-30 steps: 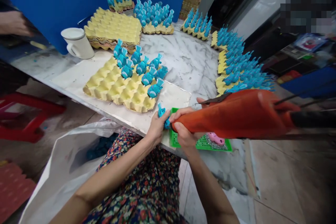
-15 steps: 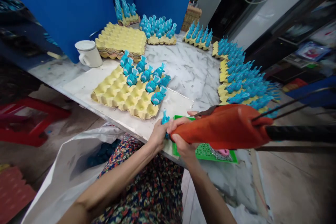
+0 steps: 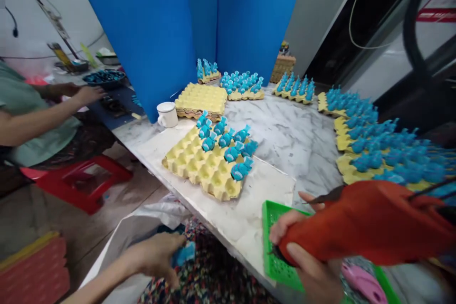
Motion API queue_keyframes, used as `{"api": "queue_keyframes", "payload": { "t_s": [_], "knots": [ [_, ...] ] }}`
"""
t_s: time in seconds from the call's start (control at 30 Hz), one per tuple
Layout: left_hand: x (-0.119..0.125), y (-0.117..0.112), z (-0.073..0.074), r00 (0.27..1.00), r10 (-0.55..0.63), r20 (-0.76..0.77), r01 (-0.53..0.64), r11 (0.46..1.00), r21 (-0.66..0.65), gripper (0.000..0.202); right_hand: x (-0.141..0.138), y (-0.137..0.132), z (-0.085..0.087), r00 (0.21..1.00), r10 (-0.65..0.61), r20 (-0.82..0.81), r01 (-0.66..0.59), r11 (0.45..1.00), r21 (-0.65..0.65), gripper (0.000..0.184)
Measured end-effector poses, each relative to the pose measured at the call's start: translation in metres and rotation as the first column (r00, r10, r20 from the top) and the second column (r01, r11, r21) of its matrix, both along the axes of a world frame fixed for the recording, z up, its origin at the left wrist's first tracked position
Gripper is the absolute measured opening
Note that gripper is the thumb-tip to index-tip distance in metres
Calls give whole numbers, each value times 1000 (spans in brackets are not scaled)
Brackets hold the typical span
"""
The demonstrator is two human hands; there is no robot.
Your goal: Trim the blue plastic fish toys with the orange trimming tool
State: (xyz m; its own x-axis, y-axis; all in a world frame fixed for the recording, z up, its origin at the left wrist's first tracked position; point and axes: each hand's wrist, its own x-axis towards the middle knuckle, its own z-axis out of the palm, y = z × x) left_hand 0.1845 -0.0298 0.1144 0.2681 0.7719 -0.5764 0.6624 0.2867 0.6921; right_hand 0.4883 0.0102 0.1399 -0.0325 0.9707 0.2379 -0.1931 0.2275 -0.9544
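Observation:
My left hand [image 3: 153, 256] is low over my lap and holds a small blue plastic fish-shaped figure [image 3: 184, 254], partly hidden by my fingers. At the lower right, my right hand [image 3: 309, 278] grips an orange cloth-wrapped tool [image 3: 366, 223] with a dark pointed tip. That tip sits close to a green plastic mesh tray [image 3: 280, 251] at the table edge. A pink plastic piece [image 3: 363, 282] lies beyond the tray. Blue fish figures stand in yellow pulp egg trays [image 3: 192, 161] across the marble table [image 3: 285, 142].
A white board [image 3: 256, 213] lies under the nearest egg tray. A white mug [image 3: 167, 115] and stacked egg trays stand by blue panels [image 3: 142, 33]. A co-worker [image 3: 42, 118] works beyond them. A white plastic sack [image 3: 142, 228] sits below the table edge.
My left hand has moved down and away from the table edge with the blue figure. The view has tilted upward, bringing the co-worker into sight. My right hand still grips the orange tool.

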Motion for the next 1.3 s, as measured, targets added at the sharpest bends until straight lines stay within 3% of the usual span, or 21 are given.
{"api": "queue_keyframes", "payload": {
  "t_s": [0.07,0.13,0.17,0.23,0.3,0.33,0.4,0.5,0.57,0.63,0.73,0.77,0.83,0.93,1.0,1.13,1.3],
  "knots": [
    [-15,16,16,999,1,33,-5,992,122,43,5,7,-5,997,-68,23,68,997,21,62],
    [-17,48,28,997,35,69,-54,956,289,27,6,12,-8,996,-89,22,88,996,30,62],
    [-14,70,31,994,91,58,-107,901,421,25,6,14,-10,997,-80,12,80,996,45,63],
    [-7,117,27,956,294,11,-219,687,693,28,3,16,-11,998,-67,-1,67,996,60,65],
    [1,161,14,924,380,-37,-185,530,828,40,0,17,-12,997,-82,-1,82,995,49,65],
    [4,179,5,911,405,-81,-150,507,849,44,-2,17,-12,995,-98,-1,97,994,44,65],
    [9,204,-9,881,437,-181,-87,525,847,42,-3,18,-11,990,-140,-4,140,989,46,63],
    [14,218,-21,857,434,-277,-13,555,832,28,0,24,-7,983,-184,-3,184,979,85,54],
    [15,219,-20,868,423,-261,-7,536,844,22,5,32,-4,981,-192,16,190,977,94,35],
    [16,216,-13,878,448,-169,-92,505,858,21,10,41,-4,969,-243,45,236,965,112,17],
    [26,198,4,863,490,125,-374,453,809,26,15,53,-8,937,-335,99,319,937,144,7],
    [32,188,10,850,463,250,-474,467,747,29,15,55,-11,931,-349,111,331,931,155,7],
    [47,162,19,797,345,496,-596,587,548,35,16,59,-17,927,-355,122,333,928,167,9],
    [75,121,22,660,241,712,-530,821,212,40,18,61,-24,921,-371,117,348,920,179,11],
    [92,99,14,617,284,734,-444,896,26,42,20,62,-26,912,-389,126,362,912,194,11],
    [120,72,-8,602,377,704,-357,916,-185,43,23,61,-26,889,-430,157,395,894,213,12],
    [145,60,-27,558,464,688,-311,885,-345,44,26,59,-29,883,-433,183,397,896,200,11]
  ]
}}
